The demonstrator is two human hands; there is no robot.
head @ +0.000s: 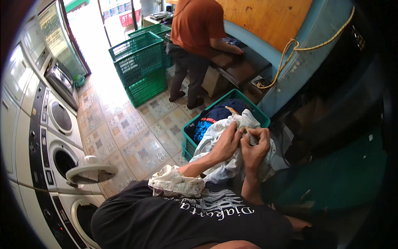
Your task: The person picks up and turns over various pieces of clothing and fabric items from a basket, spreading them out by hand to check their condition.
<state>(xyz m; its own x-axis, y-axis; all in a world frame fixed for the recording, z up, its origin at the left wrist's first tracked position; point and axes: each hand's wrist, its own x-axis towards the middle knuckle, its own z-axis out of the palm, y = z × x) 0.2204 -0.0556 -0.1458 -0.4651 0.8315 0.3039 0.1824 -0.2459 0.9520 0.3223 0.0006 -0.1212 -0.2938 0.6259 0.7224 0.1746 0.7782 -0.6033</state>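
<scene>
My left hand (226,141) and my right hand (255,146) are close together, pinching an edge of a white garment (214,155). The cloth hangs below both hands over the near side of a green plastic basket (267,119). Dark clothes (225,110), one with a blue and red print, lie in that basket behind the white cloth. Another off-white cloth (177,183) rests against my forearm and my black shirt. The fingertips partly hide the pinched fold.
Washing machines (59,116) line the left side, one with its round door (91,174) swung out. Stacked green crates (138,62) stand ahead. A person in an orange shirt (197,25) leans over a dark table (245,67). A yellow rope (326,46) hangs at the right.
</scene>
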